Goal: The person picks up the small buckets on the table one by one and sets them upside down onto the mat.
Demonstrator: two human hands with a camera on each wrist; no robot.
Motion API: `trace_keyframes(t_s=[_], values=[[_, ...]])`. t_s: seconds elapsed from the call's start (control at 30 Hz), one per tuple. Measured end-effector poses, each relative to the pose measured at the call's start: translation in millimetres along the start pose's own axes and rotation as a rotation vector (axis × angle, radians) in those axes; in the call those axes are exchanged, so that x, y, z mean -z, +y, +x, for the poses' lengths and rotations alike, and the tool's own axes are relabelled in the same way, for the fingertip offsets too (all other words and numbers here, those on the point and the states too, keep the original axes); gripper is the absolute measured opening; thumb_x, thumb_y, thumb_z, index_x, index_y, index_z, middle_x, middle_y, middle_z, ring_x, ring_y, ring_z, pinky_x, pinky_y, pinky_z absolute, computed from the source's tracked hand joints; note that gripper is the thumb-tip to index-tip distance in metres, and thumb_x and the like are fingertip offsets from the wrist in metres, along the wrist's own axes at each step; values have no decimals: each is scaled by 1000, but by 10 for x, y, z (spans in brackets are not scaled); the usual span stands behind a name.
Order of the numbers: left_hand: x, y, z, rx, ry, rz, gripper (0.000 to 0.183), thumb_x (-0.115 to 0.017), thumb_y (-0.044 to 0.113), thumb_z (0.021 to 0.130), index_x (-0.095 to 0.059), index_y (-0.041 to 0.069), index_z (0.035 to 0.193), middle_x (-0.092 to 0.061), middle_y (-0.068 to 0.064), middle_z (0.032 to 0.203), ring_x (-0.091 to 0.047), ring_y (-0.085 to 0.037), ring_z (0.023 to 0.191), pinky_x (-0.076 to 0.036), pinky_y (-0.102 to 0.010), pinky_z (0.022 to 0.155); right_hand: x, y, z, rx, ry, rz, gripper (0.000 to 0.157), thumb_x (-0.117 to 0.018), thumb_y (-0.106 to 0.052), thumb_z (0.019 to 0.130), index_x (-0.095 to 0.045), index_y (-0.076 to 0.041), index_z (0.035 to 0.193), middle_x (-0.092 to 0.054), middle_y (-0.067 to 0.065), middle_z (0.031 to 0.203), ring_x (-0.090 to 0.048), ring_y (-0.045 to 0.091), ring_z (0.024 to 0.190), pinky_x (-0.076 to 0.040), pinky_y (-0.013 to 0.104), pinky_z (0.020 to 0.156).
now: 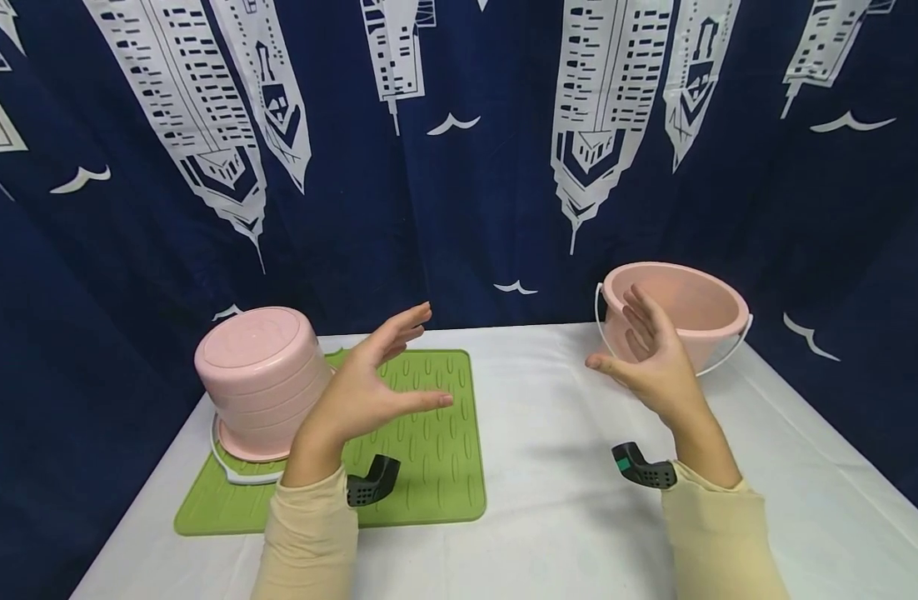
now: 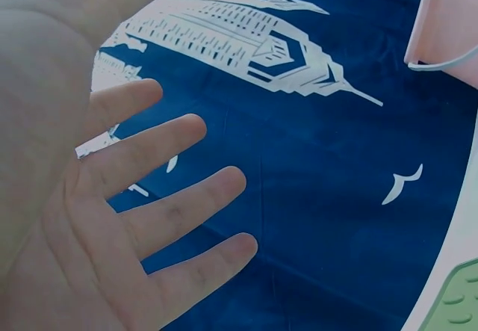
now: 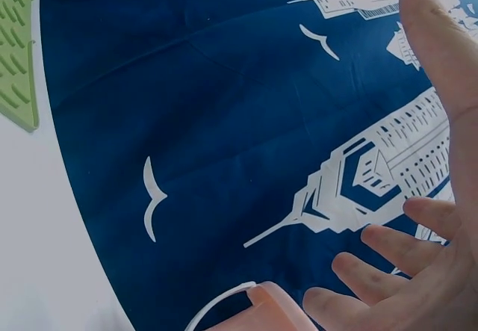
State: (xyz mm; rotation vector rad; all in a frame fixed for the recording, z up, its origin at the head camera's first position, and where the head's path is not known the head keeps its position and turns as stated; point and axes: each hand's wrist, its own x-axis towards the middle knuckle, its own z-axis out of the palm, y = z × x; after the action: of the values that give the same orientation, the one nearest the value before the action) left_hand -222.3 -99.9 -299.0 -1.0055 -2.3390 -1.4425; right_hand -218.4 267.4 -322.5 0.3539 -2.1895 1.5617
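Note:
My left hand [image 1: 365, 383] is held up in the air with thumb and fingers spread apart, and nothing lies between them. Behind it to the left, an upside-down pink bucket [image 1: 260, 379] stands on a green mat [image 1: 436, 450]. Its white handle [image 1: 256, 478] lies against the mat. My right hand [image 1: 657, 367] is raised too, fingers extended and holding nothing. It overlaps a second pink bucket [image 1: 717, 304], upright at the back right, in the head view. Each wrist view shows the spread fingers, the left hand [image 2: 149, 196] and the right hand [image 3: 411, 271].
A white-covered table [image 1: 534, 467] carries both buckets and the mat. Along its back and sides hangs a dark blue curtain [image 1: 429, 208] printed with white buildings and birds. A black wrist device [image 1: 374, 481] sits at the left cuff, another device [image 1: 642, 467] at the right.

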Motion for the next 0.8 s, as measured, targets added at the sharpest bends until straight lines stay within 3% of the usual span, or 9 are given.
trace_keyframes(t_s=[0.1,0.2,0.3,0.4,0.6,0.8], values=[[-8,16,-3,-3,-19,-1,99,-94,31,72,-40,30,154,-45,12,151,-43,-11,137,-35,-37,113,15,24,-4,-6,-6,-22,113,-88,-1,76,-14,-9,162,-19,10,166,-22,31,150,-23,40,118],[-16,27,-10,-13,-33,-7,99,-94,29,71,-40,28,154,-46,10,151,-43,-13,137,-35,-38,113,78,68,-2,-14,-7,-66,113,-88,-3,76,-14,-8,162,-18,12,165,-21,31,150,-23,29,117],[-21,38,-9,-19,-42,-8,99,-95,28,71,-41,28,154,-46,9,151,-43,-13,138,-34,-37,113,198,122,15,-21,-3,-131,116,-89,-5,76,-13,-8,162,-16,13,166,-18,30,151,-21,18,114],[-28,46,-3,-20,-51,-11,99,-95,28,71,-41,27,154,-45,8,152,-43,-13,138,-34,-38,113,362,170,32,-33,9,-189,117,-89,-7,76,-10,-9,162,-11,13,167,-12,29,152,-16,16,114],[-56,29,8,-20,-74,1,100,-96,28,69,-42,25,154,-46,6,151,-44,-14,137,-34,-39,113,706,213,42,-91,133,-324,118,-90,-17,78,-9,-17,163,-10,6,167,-9,20,153,-15,30,119],[-74,28,17,-31,-88,28,99,-96,28,69,-43,24,154,-46,5,151,-44,-17,136,-34,-42,113,988,438,123,-191,174,-408,120,-88,-32,80,-3,-12,163,-4,15,167,-8,38,151,-15,57,117]])
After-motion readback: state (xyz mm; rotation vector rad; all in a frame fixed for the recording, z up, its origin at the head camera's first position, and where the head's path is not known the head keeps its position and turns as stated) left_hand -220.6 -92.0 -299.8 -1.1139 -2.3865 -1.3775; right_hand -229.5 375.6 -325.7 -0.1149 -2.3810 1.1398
